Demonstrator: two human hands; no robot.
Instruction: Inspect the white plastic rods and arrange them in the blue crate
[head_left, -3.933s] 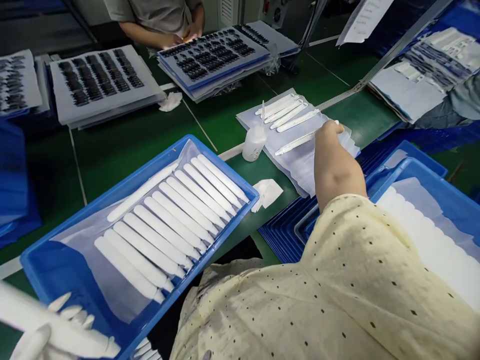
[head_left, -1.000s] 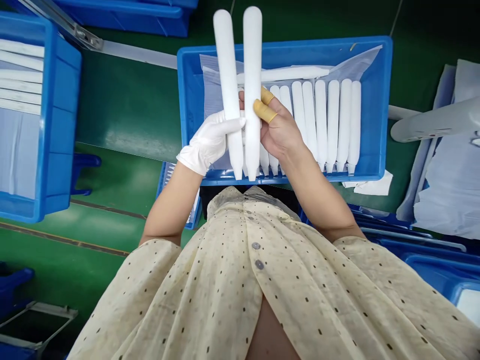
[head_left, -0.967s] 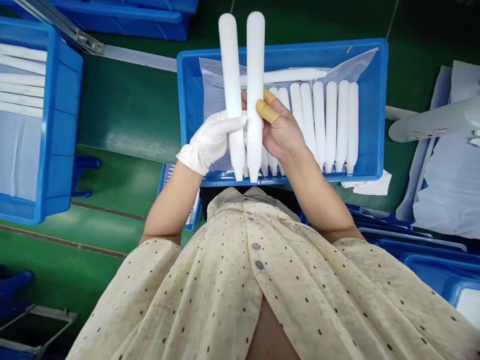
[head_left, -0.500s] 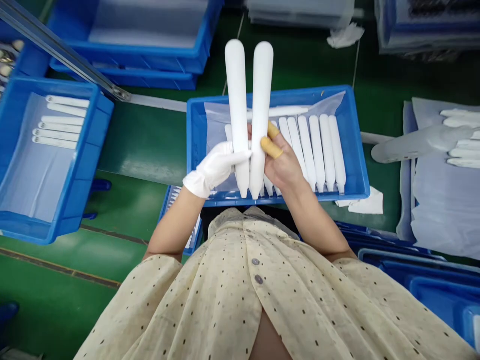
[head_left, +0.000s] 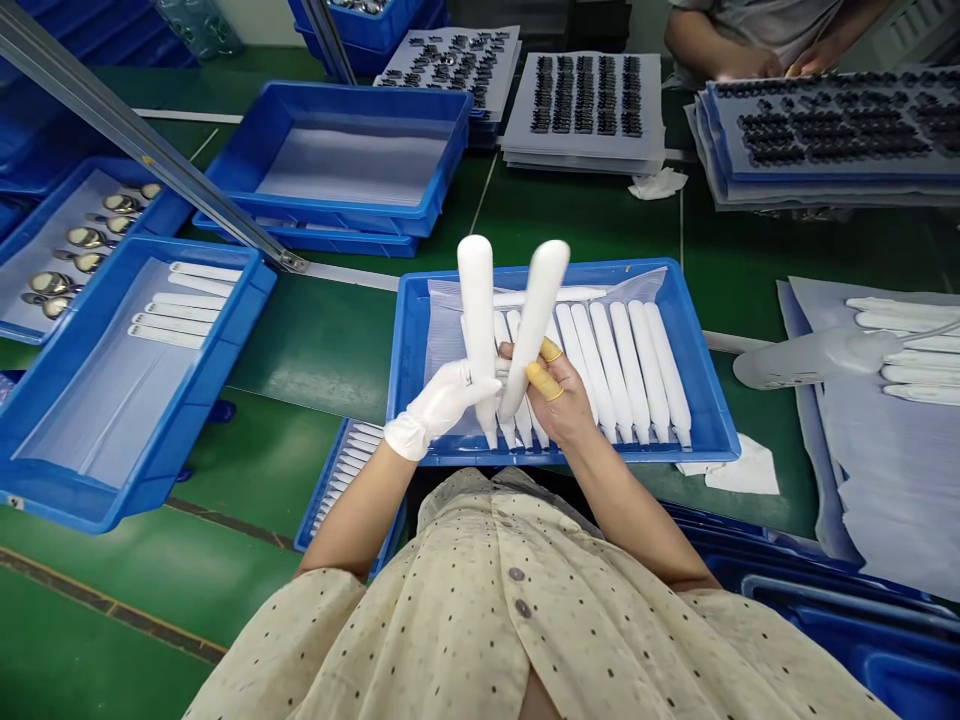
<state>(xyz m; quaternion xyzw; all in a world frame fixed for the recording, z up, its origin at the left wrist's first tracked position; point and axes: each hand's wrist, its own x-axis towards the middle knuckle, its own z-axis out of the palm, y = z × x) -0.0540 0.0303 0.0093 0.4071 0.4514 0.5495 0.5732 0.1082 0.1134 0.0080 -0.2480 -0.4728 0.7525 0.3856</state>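
Note:
My left hand, in a white glove, grips a long white handle-like piece with a rounded top and a narrow lower end. It stands nearly upright. A second white handle-like piece is in my right hand, its top leaning right. Yellow finger cots cover the thumb and a finger of that hand. Both pieces are held over a blue tray, where a row of similar white pieces lies on a pale liner. Part of the row is hidden behind my hands.
A grey rounded device points in from the right, by stacked sheets bearing more white pieces. Blue bins stand left under a metal bar. A co-worker's hands are behind a stack of dark parts.
The view has tilted up, bringing in more of the bench and the co-worker. The piece in my right hand has tipped to the right; the left one stays nearly upright.

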